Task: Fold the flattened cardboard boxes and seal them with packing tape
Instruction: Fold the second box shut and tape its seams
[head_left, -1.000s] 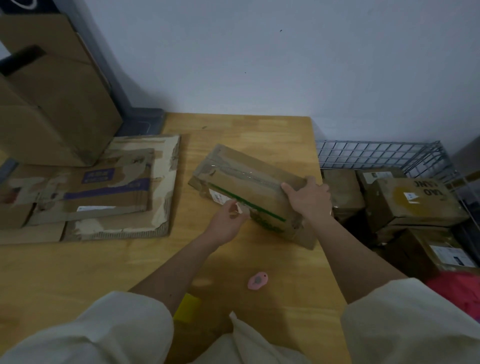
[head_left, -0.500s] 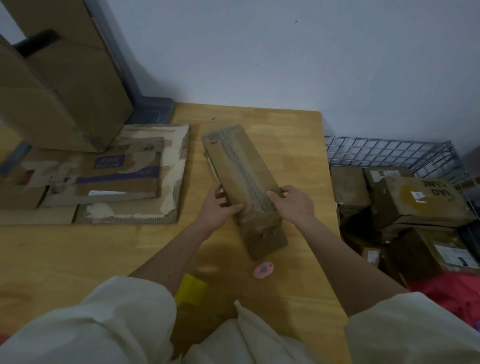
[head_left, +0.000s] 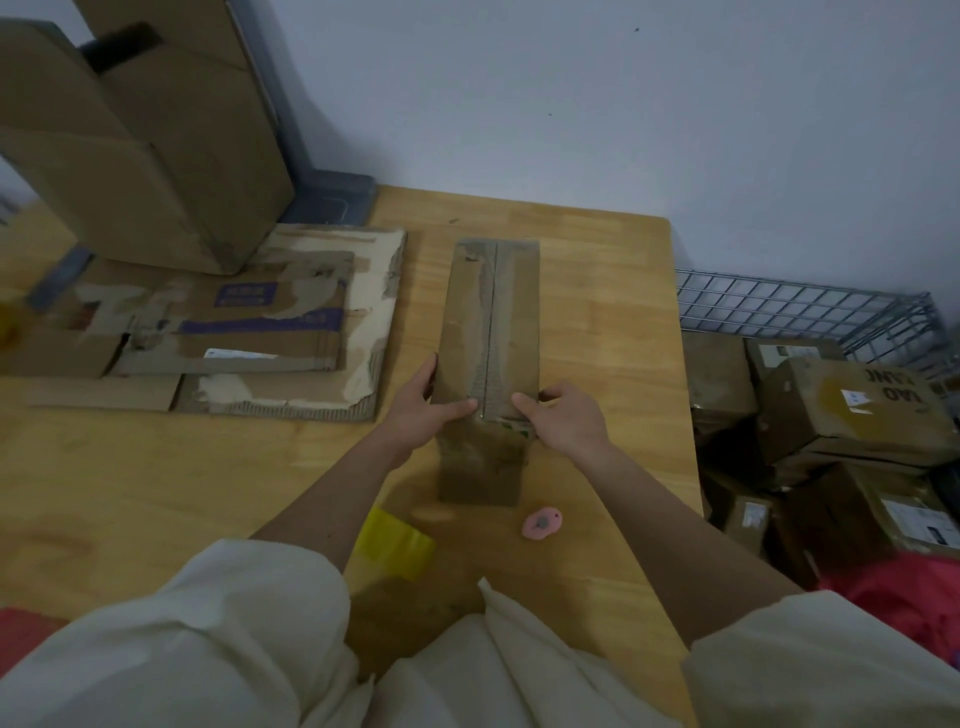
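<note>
Both hands grip the long box on the counter: left hand and right hand fingers curled round its near end, thumbs on top, I think.

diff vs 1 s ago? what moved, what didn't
The long brown cardboard box was turned from lying diagonally to pointing straight away. Both hands re-gripped: left hand and right hand now hold its near end. The small pink cutter and flattened cardboard stack stayed put.

Yellow tape roll partly hidden under the left forearm, tall cartons cut off by the top and left edges, carton labels in the wire basket unreadable, left edge blurred
</note>
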